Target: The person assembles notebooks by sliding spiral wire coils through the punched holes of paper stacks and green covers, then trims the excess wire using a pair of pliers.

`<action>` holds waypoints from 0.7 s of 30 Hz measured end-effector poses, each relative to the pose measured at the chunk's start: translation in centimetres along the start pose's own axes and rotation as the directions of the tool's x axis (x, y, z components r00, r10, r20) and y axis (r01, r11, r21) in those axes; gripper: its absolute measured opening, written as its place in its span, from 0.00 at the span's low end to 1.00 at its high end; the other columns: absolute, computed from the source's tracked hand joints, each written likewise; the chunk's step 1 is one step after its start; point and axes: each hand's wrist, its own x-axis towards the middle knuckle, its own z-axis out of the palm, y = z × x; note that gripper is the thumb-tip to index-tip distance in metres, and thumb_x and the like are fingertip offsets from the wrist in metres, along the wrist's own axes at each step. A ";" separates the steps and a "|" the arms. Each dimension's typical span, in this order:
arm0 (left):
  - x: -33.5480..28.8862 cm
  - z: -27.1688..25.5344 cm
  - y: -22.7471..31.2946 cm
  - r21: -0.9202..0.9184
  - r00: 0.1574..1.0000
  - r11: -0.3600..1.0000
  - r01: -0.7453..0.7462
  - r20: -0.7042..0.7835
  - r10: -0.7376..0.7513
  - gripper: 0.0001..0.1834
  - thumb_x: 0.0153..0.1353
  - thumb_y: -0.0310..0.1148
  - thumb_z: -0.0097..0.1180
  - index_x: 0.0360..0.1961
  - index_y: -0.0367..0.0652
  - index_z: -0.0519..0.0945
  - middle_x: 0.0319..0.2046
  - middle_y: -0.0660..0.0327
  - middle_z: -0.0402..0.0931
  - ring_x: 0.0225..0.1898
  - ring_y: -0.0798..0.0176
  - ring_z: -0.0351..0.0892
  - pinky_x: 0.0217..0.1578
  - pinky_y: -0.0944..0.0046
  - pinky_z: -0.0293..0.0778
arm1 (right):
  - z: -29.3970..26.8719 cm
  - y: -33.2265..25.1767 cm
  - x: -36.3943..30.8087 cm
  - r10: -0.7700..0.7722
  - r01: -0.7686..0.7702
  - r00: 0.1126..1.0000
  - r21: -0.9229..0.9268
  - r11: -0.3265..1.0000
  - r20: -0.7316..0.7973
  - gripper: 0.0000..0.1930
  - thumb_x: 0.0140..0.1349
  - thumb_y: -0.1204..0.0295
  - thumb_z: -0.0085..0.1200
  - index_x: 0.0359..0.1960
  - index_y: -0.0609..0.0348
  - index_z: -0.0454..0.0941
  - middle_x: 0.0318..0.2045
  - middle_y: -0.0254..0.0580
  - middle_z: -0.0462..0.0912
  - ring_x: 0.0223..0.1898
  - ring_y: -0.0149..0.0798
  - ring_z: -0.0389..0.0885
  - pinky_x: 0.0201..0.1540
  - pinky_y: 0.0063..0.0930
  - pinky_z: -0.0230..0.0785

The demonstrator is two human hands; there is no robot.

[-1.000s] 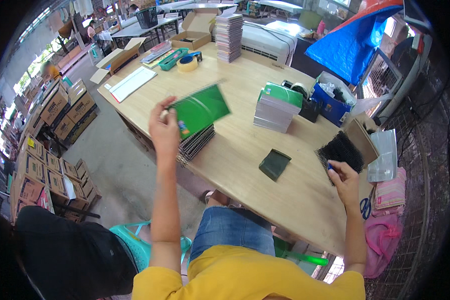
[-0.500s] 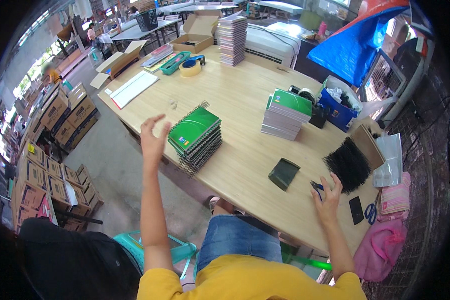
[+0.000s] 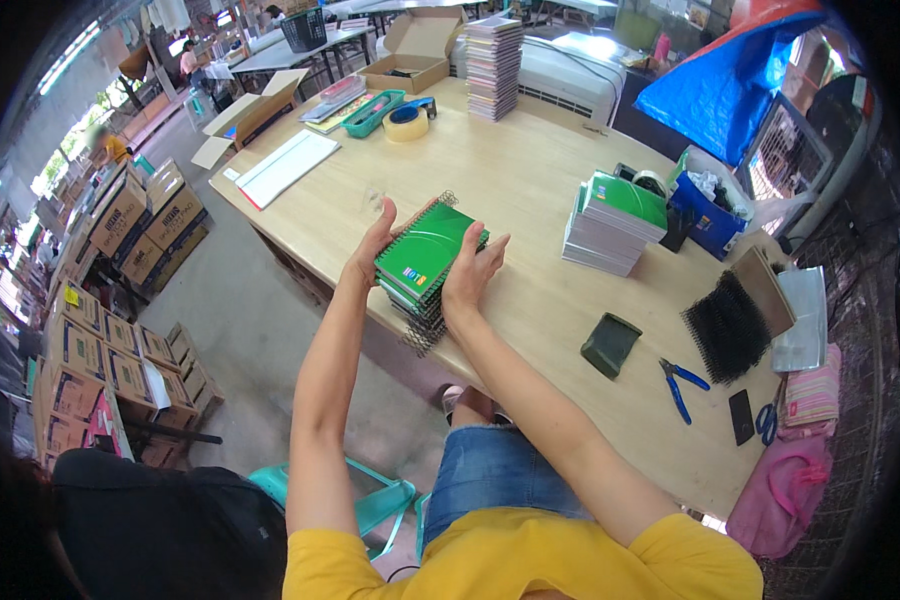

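Note:
A stack of spiral notebooks (image 3: 425, 250) with green covers and dark wire bindings stands near the table's front edge. My left hand (image 3: 372, 248) grips its left side, with the thumb up along the edge. Against the opposite side lies my right hand (image 3: 470, 275), thumb near the top cover and fingers pointing away. The stack is clasped between both palms; some fingers are hidden behind it. Blue-handled pliers (image 3: 684, 385) lie on the table with their handles spread, away from both hands.
On the right are a pile of green-covered books (image 3: 615, 220), a dark tray (image 3: 610, 345), black wire coils (image 3: 727, 335), a phone (image 3: 740, 417) and scissors (image 3: 766, 424). Farther back stand a tall stack of booklets (image 3: 493, 70), tape (image 3: 406, 126) and an open carton (image 3: 410, 60).
My right hand has left the blue-handled pliers, which now lie on the table, and moved left to the notebook stack. My left hand has closed in on the stack's left side.

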 end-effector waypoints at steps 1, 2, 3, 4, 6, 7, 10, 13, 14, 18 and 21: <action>0.1 -1.0 0.2 -0.024 0.999 0.999 0.033 0.003 -0.033 0.58 0.60 0.79 0.38 0.72 0.36 0.64 0.64 0.49 0.73 0.60 0.55 0.77 0.60 0.60 0.74 | 0.0 -0.1 -0.3 0.004 -0.004 1.000 0.013 1.000 0.018 0.57 0.66 0.30 0.37 0.76 0.72 0.38 0.76 0.67 0.42 0.78 0.59 0.42 0.78 0.45 0.35; 0.1 -1.9 0.6 -0.046 0.998 0.997 0.065 0.008 -0.065 0.58 0.59 0.80 0.36 0.73 0.38 0.63 0.65 0.49 0.71 0.62 0.54 0.75 0.62 0.60 0.72 | 0.1 -0.4 -0.6 0.008 -0.009 0.999 0.029 1.000 0.035 0.56 0.66 0.31 0.39 0.76 0.72 0.38 0.76 0.67 0.43 0.77 0.59 0.43 0.78 0.46 0.35; 0.3 -2.6 0.6 -0.071 0.994 0.992 0.104 0.022 -0.103 0.58 0.59 0.81 0.34 0.74 0.40 0.62 0.67 0.49 0.69 0.64 0.53 0.73 0.64 0.60 0.69 | -0.3 -0.4 -0.5 0.012 -0.013 0.999 0.039 0.999 0.042 0.56 0.66 0.32 0.42 0.76 0.72 0.39 0.76 0.67 0.43 0.77 0.60 0.43 0.78 0.47 0.35; 0.9 -1.5 1.1 0.112 0.997 0.992 0.062 0.037 -0.066 0.57 0.60 0.81 0.31 0.76 0.45 0.58 0.71 0.51 0.63 0.69 0.53 0.65 0.69 0.54 0.60 | -1.7 -0.4 0.4 -0.068 0.067 0.995 0.025 0.997 0.068 0.55 0.66 0.35 0.46 0.76 0.72 0.40 0.75 0.67 0.44 0.77 0.60 0.43 0.77 0.48 0.36; -0.6 -0.7 3.3 0.539 0.950 0.842 -0.032 -0.244 0.193 0.56 0.60 0.82 0.16 0.79 0.55 0.52 0.77 0.54 0.51 0.76 0.52 0.50 0.73 0.37 0.40 | -6.1 -0.1 0.4 -0.220 0.220 0.967 0.008 0.975 0.129 0.54 0.65 0.40 0.55 0.75 0.71 0.43 0.75 0.66 0.46 0.77 0.61 0.43 0.76 0.51 0.38; -4.7 -3.7 5.5 0.666 0.800 0.716 -0.210 -0.304 0.518 0.53 0.64 0.79 0.16 0.78 0.53 0.52 0.77 0.57 0.50 0.77 0.53 0.49 0.71 0.31 0.40 | -9.1 -0.4 -0.8 -0.384 0.416 0.884 -0.075 0.906 0.267 0.51 0.59 0.49 0.66 0.76 0.63 0.51 0.74 0.65 0.48 0.77 0.61 0.41 0.75 0.53 0.42; -8.2 10.6 8.4 0.649 0.334 0.392 -0.652 -0.218 0.917 0.41 0.73 0.66 0.28 0.72 0.46 0.65 0.70 0.58 0.66 0.69 0.58 0.62 0.69 0.48 0.53 | -24.8 -3.8 0.2 -0.361 0.618 0.786 -0.661 0.427 0.502 0.46 0.52 0.52 0.70 0.73 0.43 0.63 0.73 0.64 0.50 0.75 0.64 0.46 0.72 0.55 0.47; -4.8 22.4 5.5 0.626 0.578 0.472 -0.621 -0.042 0.815 0.33 0.72 0.53 0.46 0.68 0.41 0.69 0.61 0.56 0.74 0.60 0.62 0.73 0.59 0.59 0.71 | -32.7 -1.9 2.4 -0.134 0.550 0.835 -0.812 0.196 0.534 0.43 0.51 0.53 0.71 0.71 0.35 0.67 0.72 0.63 0.54 0.70 0.66 0.55 0.69 0.57 0.52; -2.2 26.5 4.1 0.592 0.674 0.518 -0.618 0.060 0.736 0.30 0.70 0.49 0.53 0.64 0.39 0.73 0.58 0.57 0.76 0.54 0.62 0.77 0.51 0.62 0.77 | -33.8 0.3 3.4 -0.081 0.583 0.811 -0.788 0.201 0.579 0.42 0.51 0.54 0.71 0.70 0.34 0.67 0.71 0.63 0.55 0.69 0.66 0.57 0.67 0.58 0.54; 16.5 25.6 0.0 0.949 0.759 0.277 -0.150 -0.070 0.648 0.33 0.56 0.51 0.70 0.53 0.34 0.82 0.44 0.47 0.85 0.43 0.56 0.86 0.45 0.57 0.81 | -32.7 0.5 8.9 -0.210 0.530 0.844 -0.830 0.176 0.494 0.43 0.51 0.48 0.70 0.70 0.37 0.68 0.72 0.61 0.55 0.70 0.68 0.55 0.69 0.62 0.51; 22.2 24.4 -0.2 0.939 0.890 0.333 0.084 -0.221 0.399 0.30 0.53 0.46 0.74 0.49 0.33 0.83 0.40 0.47 0.86 0.36 0.56 0.87 0.36 0.58 0.83 | -34.5 -3.3 7.1 -0.237 0.561 0.823 -0.803 0.201 0.516 0.45 0.50 0.45 0.70 0.70 0.39 0.68 0.73 0.60 0.53 0.73 0.69 0.51 0.71 0.61 0.49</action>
